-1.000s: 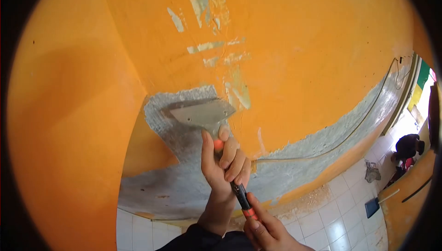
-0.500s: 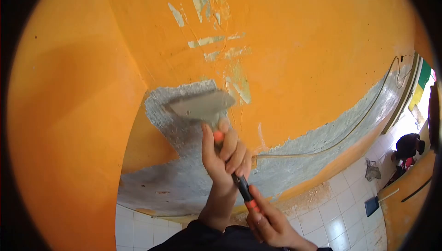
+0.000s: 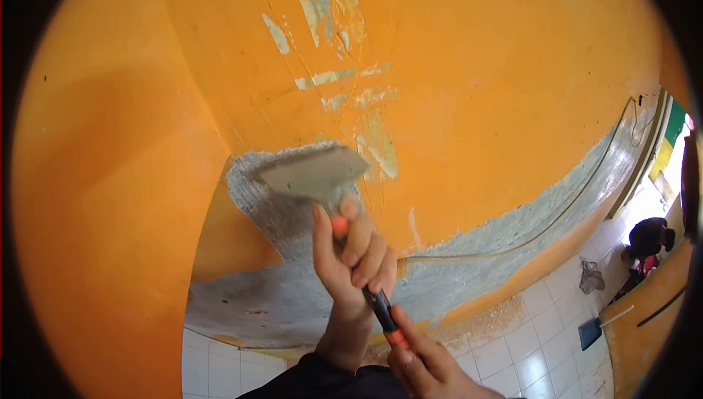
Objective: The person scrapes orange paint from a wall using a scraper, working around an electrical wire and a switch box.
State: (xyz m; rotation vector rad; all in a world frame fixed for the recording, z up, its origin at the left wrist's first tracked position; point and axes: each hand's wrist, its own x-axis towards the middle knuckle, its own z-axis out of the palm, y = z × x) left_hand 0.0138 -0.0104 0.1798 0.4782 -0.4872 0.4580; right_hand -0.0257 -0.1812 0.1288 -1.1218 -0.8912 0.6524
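My left hand (image 3: 355, 252) is wrapped around the upper handle of a scraper (image 3: 315, 172), close below its wide metal blade. My right hand (image 3: 432, 362) grips the lower end of the same black and orange handle. The blade, slightly blurred, lies over a scraped grey patch (image 3: 282, 223) near the corner, with its top edge close to the patch's upper border. Orange paint (image 3: 469, 106) covers the wall above and to the right. Whether the blade edge touches the wall is hard to tell.
A cable (image 3: 505, 252) runs along the scraped lower wall. Paint debris (image 3: 498, 315) lies on the white tiled floor (image 3: 542, 340). To the right are a dustpan (image 3: 590, 333), a grey plastic bag (image 3: 592, 276) and a dark-clothed person (image 3: 648, 238) by the bright doorway.
The view has tilted up a little, so the wall appears lower. Against the wall, the scraper blade has moved slightly up toward the patch's upper border. Both hands keep their grip.
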